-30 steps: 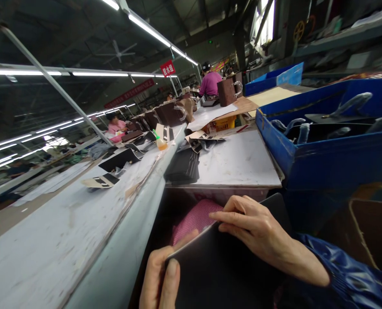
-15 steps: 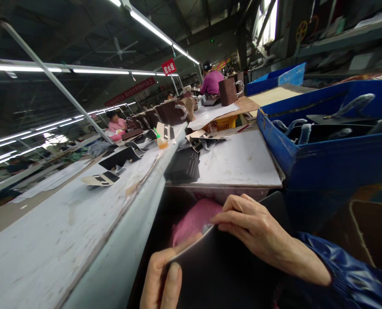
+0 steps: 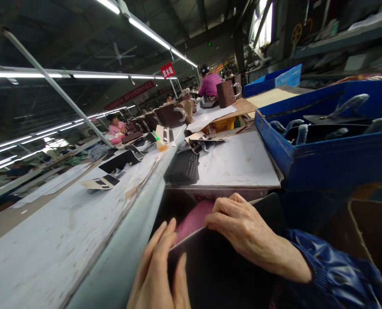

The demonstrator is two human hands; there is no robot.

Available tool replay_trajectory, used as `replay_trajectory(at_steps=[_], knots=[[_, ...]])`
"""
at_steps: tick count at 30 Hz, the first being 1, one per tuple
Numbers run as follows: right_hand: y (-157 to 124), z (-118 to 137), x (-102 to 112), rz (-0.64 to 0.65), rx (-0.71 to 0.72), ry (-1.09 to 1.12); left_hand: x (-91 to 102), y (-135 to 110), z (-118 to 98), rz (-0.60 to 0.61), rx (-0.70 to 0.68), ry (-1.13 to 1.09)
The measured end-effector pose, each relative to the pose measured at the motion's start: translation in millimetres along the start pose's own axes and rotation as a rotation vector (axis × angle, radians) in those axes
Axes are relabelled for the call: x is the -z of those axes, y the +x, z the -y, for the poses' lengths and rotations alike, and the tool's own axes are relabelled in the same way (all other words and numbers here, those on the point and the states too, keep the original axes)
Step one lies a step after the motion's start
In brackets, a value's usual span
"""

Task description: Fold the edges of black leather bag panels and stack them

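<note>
A large black panel (image 3: 223,262) with a pale edge stands tilted low in front of me. My right hand (image 3: 242,231) pinches its upper edge, fingers bent over the rim. At the panel's left corner is my left hand (image 3: 160,270); its fingers are stretched out along the outer side and its thumb stands apart, in front of the black face. Behind the panel shows pink checked cloth (image 3: 195,219). The panel's lower part runs out of view.
A long white-topped table (image 3: 65,223) runs along the left, with black-and-cream pieces (image 3: 102,182) and a glue bottle (image 3: 160,143). Ahead lies a stack of black pieces (image 3: 182,167). A blue bin (image 3: 332,163) holding wrapped handles stands right. Co-workers sit farther back.
My left hand has loosened from its pinch, its fingers straightening beside the panel's corner. My right hand has shifted slightly left along the edge, fingers more curled.
</note>
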State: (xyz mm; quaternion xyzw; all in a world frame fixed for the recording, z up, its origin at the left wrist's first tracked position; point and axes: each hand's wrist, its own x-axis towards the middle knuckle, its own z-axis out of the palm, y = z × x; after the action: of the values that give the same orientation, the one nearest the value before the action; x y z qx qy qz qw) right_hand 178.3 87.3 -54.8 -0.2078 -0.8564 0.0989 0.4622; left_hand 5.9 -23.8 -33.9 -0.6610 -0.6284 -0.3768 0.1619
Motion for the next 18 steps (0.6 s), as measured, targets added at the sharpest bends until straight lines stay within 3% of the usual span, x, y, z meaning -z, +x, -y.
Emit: replay_trajectory(at_steps=[3, 6, 8, 13, 18], knots=[[3.2, 5.5, -2.0, 0.007, 0.037, -0.018, -6.4, 8.3, 3.3, 0.039, -0.364, 0.282], [7.2, 10.5, -4.3, 0.004, 0.087, -0.035, -19.5, 17.5, 2.6, 0.098, -0.488, 0.458], [7.7, 12.1, -4.7, 0.025, 0.091, -0.076, -27.6, 22.9, 3.1, 0.199, -0.368, 0.484], [-10.1, 8.3, 11.8, 0.021, 0.039, -0.245, -34.2, 26.9, 16.4, 0.592, 0.134, 0.343], [-44.3, -14.8, 35.2, -0.039, -0.069, -0.224, -33.6, 17.0, 37.9, 0.698, 0.412, 0.242]])
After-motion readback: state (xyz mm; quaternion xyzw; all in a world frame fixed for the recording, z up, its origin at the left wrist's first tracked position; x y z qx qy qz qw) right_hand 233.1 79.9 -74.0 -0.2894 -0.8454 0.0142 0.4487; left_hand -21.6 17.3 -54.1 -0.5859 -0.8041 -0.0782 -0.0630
